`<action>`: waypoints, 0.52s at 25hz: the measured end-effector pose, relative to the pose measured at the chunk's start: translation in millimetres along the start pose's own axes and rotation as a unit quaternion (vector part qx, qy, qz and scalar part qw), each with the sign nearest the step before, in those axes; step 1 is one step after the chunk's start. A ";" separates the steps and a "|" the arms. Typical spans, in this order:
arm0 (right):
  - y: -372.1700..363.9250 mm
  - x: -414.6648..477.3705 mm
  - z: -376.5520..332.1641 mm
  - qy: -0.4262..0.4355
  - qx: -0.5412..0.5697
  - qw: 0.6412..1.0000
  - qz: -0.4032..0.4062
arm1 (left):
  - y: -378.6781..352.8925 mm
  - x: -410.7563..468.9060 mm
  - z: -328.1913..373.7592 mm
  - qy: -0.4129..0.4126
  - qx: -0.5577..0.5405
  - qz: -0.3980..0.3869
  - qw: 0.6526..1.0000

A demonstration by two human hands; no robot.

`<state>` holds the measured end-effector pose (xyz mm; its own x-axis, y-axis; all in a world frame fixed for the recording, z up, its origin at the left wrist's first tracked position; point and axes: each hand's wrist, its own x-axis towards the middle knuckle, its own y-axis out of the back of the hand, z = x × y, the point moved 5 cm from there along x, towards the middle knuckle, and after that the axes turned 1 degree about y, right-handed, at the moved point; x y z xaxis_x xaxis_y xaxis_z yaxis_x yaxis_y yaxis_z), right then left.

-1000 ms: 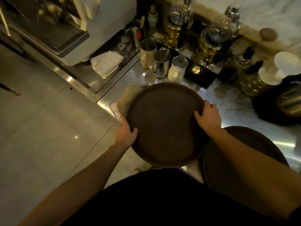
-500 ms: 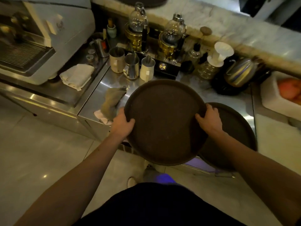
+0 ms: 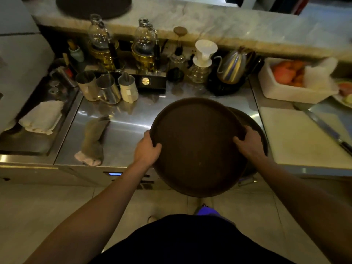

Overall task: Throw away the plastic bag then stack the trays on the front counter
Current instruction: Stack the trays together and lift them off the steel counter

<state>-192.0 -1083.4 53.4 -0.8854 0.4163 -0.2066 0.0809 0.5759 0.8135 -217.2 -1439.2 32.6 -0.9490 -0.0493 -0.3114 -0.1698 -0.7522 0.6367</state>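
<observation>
I hold a round dark brown tray (image 3: 196,147) in both hands, over the front edge of the steel worktop (image 3: 131,119). My left hand (image 3: 147,149) grips its left rim and my right hand (image 3: 249,142) grips its right rim. The held tray overlaps a second brown tray (image 3: 256,128) that lies on the worktop to the right; only its right rim shows. A third dark tray (image 3: 93,5) rests on the raised marble front counter (image 3: 219,20) at the far left. No plastic bag is in sight.
Steel pitchers (image 3: 108,90), syphon brewers (image 3: 144,48), a dripper (image 3: 203,60) and a kettle (image 3: 232,67) crowd the worktop's back. A crumpled cloth (image 3: 94,138) lies left of the tray. A white cutting board (image 3: 297,136) with a knife (image 3: 331,132) and a fruit tub (image 3: 297,80) are to the right.
I have carried the held tray to the right until it overlaps the tray on the worktop. My view has lifted, so the marble counter and its tray now show.
</observation>
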 end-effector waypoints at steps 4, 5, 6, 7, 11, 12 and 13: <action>21.7 25.7 47.1 0.004 -0.020 1.000 0.014 | -43.9 13.8 24.8 0.041 -0.024 -0.006 0.999; 26.9 35.1 56.1 0.010 -0.017 1.000 0.010 | -54.4 16.7 31.3 0.053 -0.034 -0.006 0.998; 29.8 43.5 62.7 0.015 -0.013 1.000 0.007 | -63.3 20.8 34.5 0.063 -0.043 -0.004 0.997; 33.9 55.7 71.2 0.020 -0.014 1.000 0.004 | -72.6 23.4 42.6 0.074 -0.049 -0.003 0.996; 45.3 96.6 100.8 0.031 -0.021 0.999 -0.024 | -110.7 33.4 71.7 0.111 -0.054 0.003 0.992; 48.7 103.7 105.2 0.035 -0.017 0.999 -0.034 | -119.5 40.0 76.3 0.118 -0.056 0.004 0.991; 51.1 112.0 110.6 0.041 -0.006 0.998 -0.041 | -127.0 47.6 80.0 0.127 -0.059 0.004 0.990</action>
<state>-236.5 -929.5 11.7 -0.9231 0.3088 -0.2290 0.0007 0.5969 0.8023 -262.0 -1293.4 -6.7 -0.8504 -0.2084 -0.4831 -0.1159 -0.8215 0.5583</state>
